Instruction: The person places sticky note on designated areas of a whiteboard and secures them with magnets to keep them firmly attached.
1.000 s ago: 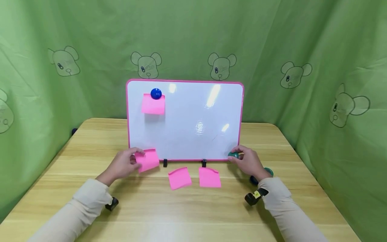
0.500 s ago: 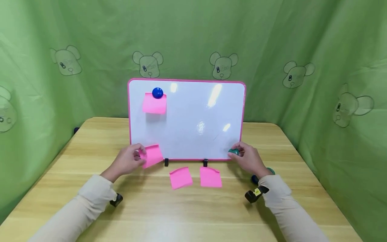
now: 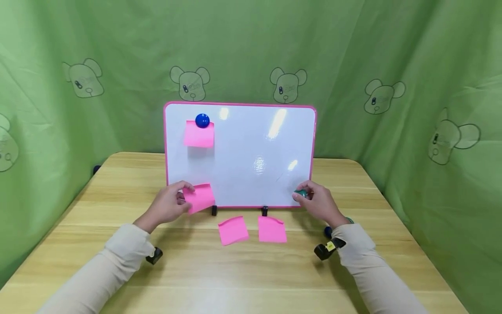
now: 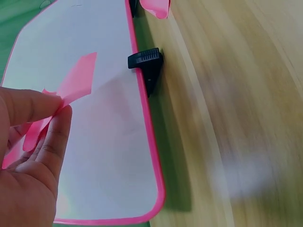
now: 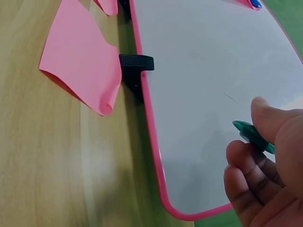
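Note:
My left hand [image 3: 169, 204] pinches a pink sticky note [image 3: 201, 198] between thumb and fingers, in front of the lower left of a whiteboard [image 3: 243, 152] with a pink frame. In the left wrist view the note [image 4: 79, 79] looks bent at the fingertips. At the board's lower right, my right hand [image 3: 319, 201] holds a round green magnet [image 3: 301, 193]; the right wrist view shows this magnet [image 5: 253, 136] edge-on between thumb and fingers. Higher on the board, a blue magnet [image 3: 202, 121] sits over the top edge of another pink note [image 3: 199, 134].
Two pink notes [image 3: 233, 230] [image 3: 272, 229] with curled top edges lie on the wooden table [image 3: 235, 279] before the board. Black clip feet [image 3: 214, 210] support its lower edge. A dark blue magnet [image 3: 328, 232] and a partly hidden green one lie by my right wrist. A green curtain [image 3: 243, 43] hangs behind.
My left hand has raised the pink note and carried it slightly right, across the board's lower left. My right hand has risen a little with the green magnet.

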A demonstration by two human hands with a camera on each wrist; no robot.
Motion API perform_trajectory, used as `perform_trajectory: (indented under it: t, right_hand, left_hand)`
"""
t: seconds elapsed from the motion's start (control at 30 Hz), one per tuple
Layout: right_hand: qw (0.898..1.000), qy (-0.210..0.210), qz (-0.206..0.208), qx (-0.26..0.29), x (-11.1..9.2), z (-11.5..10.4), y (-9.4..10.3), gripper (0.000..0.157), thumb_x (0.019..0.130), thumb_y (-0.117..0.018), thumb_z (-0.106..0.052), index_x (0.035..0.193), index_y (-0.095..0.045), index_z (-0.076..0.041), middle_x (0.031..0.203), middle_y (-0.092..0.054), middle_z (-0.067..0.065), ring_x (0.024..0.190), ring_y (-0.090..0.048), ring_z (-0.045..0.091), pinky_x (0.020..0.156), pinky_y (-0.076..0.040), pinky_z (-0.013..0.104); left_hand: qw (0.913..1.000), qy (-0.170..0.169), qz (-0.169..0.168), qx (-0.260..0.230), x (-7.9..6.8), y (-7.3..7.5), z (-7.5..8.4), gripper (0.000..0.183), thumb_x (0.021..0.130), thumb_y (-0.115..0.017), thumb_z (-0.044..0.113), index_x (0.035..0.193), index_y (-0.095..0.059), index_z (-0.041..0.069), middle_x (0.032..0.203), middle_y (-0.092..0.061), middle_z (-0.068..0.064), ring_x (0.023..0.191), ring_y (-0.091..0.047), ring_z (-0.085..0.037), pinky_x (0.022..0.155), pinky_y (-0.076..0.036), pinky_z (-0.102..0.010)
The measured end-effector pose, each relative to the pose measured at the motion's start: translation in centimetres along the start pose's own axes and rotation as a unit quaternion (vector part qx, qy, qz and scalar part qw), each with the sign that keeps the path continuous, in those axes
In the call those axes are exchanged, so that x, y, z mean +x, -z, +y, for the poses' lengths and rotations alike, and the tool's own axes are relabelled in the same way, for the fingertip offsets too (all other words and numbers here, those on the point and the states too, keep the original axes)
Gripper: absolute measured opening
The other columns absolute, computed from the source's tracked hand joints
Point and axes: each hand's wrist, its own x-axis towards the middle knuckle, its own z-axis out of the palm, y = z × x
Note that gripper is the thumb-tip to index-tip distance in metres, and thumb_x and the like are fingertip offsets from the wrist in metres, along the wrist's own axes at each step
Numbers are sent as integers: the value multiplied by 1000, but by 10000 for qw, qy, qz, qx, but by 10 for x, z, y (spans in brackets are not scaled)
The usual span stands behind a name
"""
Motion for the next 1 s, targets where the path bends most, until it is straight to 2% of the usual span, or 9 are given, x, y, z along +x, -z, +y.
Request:
perform_trajectory:
  t: [0.13,0.23,0.43,0.77,1.0]
  right_hand:
    - [10000,4,23,46,2,-4,1,15,88,-72,-13,96,-63,-5,76,-56,6,67,-49,20,53,-43,24]
    - [10000,33,43,29,3,-6,3,16,87,-73,-11,97,-63,-4,77,-57,7,67,-49,19,53,-44,23]
    - [9998,122,127,27,5,-7,4,19,85,-74,-8,98,-63,-1,82,-59,9,69,-51,19,54,-45,22]
    - [9997,175,144,65,9,-10,4,22,85,-74,-9,101,-62,-1,88,-61,11,71,-51,21,54,-45,22]
    - [9996,191,156,116,12,-11,4,21,86,-74,-9,101,-62,-1,88,-60,12,71,-51,21,53,-45,22]
  left_hand:
    - [9999,-139,56,23,2,-1,0,26,80,-66,-6,104,-60,2,112,-61,-21,90,-67,-31,69,-58,-33]
    - [9996,-235,146,80,4,-2,0,25,79,-65,-7,101,-60,2,110,-61,-20,89,-67,-31,67,-58,-33]
    - [9985,-473,225,152,8,-3,3,31,78,-60,-9,108,-60,1,110,-60,-17,91,-66,-32,70,-58,-33]
    - [9988,-451,151,86,12,-4,8,38,80,-56,-10,116,-58,1,116,-57,-17,93,-64,-30,66,-56,-31]
    - [9990,-410,151,25,14,-6,13,34,81,-57,-8,113,-59,3,115,-57,-15,96,-65,-32,73,-57,-34]
